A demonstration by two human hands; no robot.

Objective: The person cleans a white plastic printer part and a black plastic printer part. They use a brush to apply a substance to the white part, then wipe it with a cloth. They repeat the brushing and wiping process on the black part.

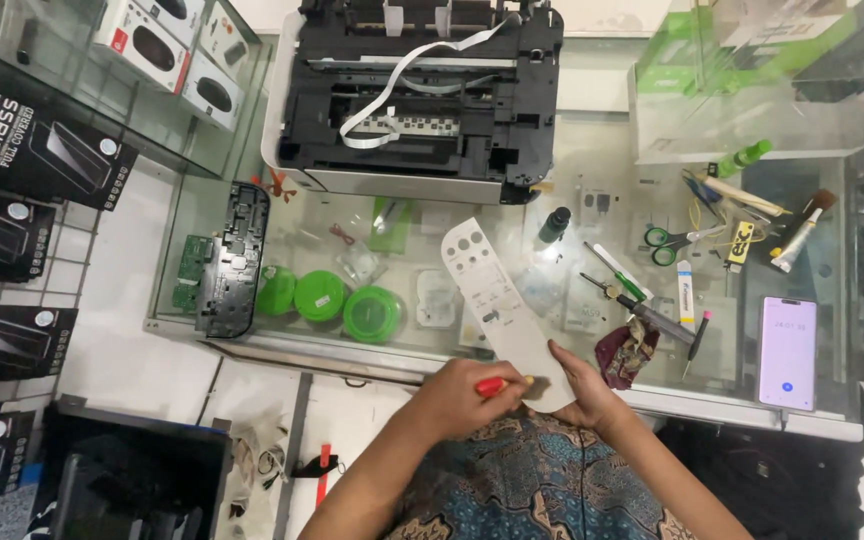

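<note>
Fingers of our left hand (457,398) pinch a red tool (493,385) against the white panel (497,305); right hand (585,385) grips its near end.

left hand (457,398) closed round a red-handled tool (492,385), tip against the near end of a long white panel (497,305). right hand (584,392) grips the same end from the other side. panel lies slanting across the glass table (592,180), far end with round holes. opened printer (417,95) at the back. three green round tubs (324,297) to the left. scissors (667,243), screwdrivers, phone (787,352) to the right.
</note>
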